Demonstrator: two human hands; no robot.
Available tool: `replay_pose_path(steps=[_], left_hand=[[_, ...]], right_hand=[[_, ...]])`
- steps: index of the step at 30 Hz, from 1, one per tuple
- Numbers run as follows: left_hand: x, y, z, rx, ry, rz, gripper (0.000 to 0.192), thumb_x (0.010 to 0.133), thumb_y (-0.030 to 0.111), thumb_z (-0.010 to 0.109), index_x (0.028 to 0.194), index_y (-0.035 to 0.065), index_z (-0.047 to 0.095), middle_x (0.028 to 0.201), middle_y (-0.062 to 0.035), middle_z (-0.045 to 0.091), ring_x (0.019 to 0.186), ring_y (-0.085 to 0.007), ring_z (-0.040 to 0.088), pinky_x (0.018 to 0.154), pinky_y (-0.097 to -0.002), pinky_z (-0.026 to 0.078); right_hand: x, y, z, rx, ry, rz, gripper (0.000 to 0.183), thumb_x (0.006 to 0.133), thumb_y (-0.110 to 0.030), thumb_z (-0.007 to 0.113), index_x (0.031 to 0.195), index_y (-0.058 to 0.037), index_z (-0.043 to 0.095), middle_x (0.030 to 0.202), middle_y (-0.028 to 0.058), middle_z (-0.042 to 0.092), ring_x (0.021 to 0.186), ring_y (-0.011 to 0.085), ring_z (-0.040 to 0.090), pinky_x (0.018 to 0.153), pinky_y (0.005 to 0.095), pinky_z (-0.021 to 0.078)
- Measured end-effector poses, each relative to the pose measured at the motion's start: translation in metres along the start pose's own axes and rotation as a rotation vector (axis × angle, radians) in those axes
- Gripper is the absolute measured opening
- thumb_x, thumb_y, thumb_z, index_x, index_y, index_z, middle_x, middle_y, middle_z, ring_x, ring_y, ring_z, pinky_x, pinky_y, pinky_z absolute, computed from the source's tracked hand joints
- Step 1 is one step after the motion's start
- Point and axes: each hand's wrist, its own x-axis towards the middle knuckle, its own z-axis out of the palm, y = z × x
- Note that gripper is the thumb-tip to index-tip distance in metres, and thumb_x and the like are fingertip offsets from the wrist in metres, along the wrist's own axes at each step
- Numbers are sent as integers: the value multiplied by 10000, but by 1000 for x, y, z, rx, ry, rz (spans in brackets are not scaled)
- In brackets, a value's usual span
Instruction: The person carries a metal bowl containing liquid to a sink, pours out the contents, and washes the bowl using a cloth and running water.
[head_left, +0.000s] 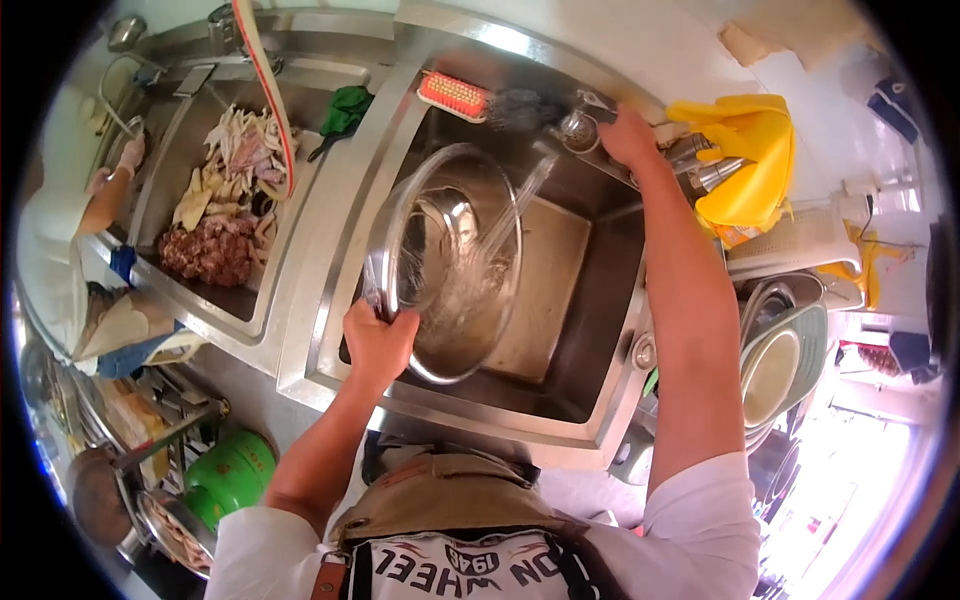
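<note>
My left hand (379, 341) grips the near left rim of a large shiny steel bowl (382, 247). Tilted on its side, the bowl is held inside a stainless steel sink basin (555, 277), its mouth facing right. A stream of water (517, 202) runs from the tap (579, 131) into it and splashes on the inner wall. At the sink's back right corner, my right hand (630, 139) reaches to the tap. Its fingertips are partly hidden and blurred, so their hold is unclear.
An orange scrub brush (454, 96) and a black scourer (525, 109) lie on the back ledge. Yellow rubber gloves (750, 165) and stacked basins (780, 367) stand right. Left, another sink holds raw meat (210, 247) beneath a hose (270, 97); another person (67, 225) works beyond.
</note>
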Motion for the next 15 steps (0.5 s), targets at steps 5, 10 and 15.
replay_pose_path(steps=[5,10,15], left_hand=[[0,-13,-11,178,72,312,170,658,23,580,563,22,439,448,-21,405,407,-76,397,393,-273,318],[-5,-27,-16,200,62,448,196,643,25,599,559,31,422,445,-55,396,368,-158,386,390,-287,325],[-29,-48,-37,248,55,680,155,675,-2,625,648,3,472,583,-7,483,533,-59,427,475,-217,360]], right_hand=[[-5,-11,8,89,-9,-20,388,757,-235,579,1003,65,574,1030,269,593,961,424,566,835,439,459],[-42,-37,15,391,-92,143,371,773,-218,587,1036,44,583,942,258,620,847,373,622,775,393,486],[-165,5,54,874,-73,51,254,818,-198,566,948,13,623,790,160,641,698,199,628,649,308,484]])
